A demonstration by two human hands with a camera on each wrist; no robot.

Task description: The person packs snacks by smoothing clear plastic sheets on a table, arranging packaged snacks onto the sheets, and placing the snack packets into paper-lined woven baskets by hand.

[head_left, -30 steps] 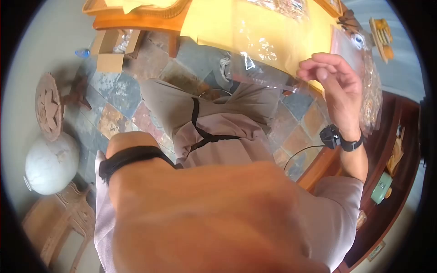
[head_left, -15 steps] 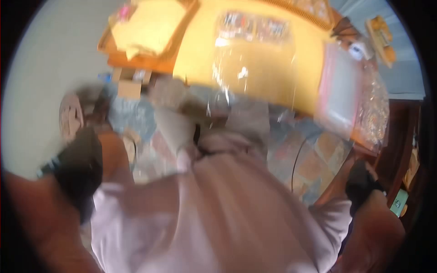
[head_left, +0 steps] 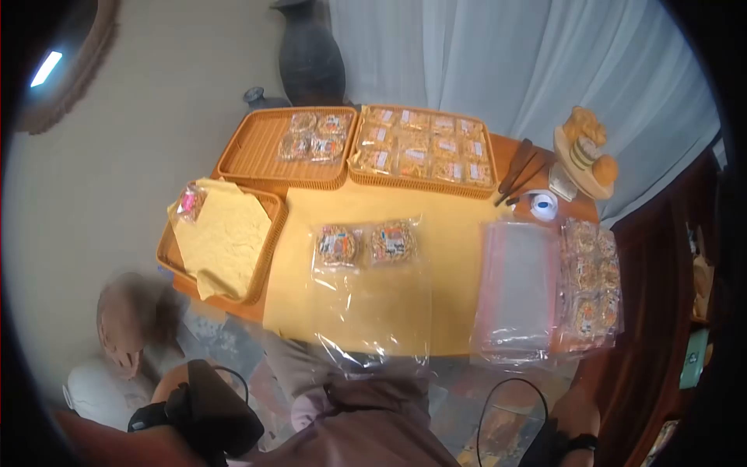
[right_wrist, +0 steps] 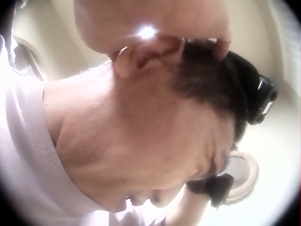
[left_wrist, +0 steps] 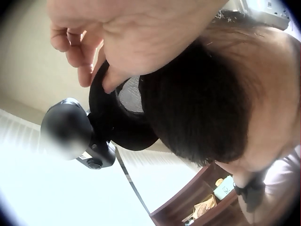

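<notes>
At the person's head, the left hand (left_wrist: 136, 33) pinches the black head strap (left_wrist: 124, 134) that carries the head camera (left_wrist: 96, 157). Its thumb lies on the strap's edge. On the other side of the head, the right hand (right_wrist: 155, 21) is raised over the ear (right_wrist: 148, 59), fingertips near the strap; its grip is mostly hidden. Both hands are outside the head view, where the left wrist camera (head_left: 210, 409) shows low down. In front of the person, a clear plastic bag (head_left: 369, 311) with two packs of round crackers (head_left: 391, 243) lies on yellow cloth (head_left: 455, 265).
A wicker tray (head_left: 249, 152) with several packs and another full tray (head_left: 424, 187) stand at the back. A cloth-lined tray (head_left: 268, 233) is at left. Flat plastic bags (head_left: 521, 288) and a filled bag (head_left: 591, 280) lie right, near a tape roll (head_left: 543, 206).
Both hands have risen to the head; the right has left the clear bag's edge. The head view has tilted up, bringing the whole table into sight.
</notes>
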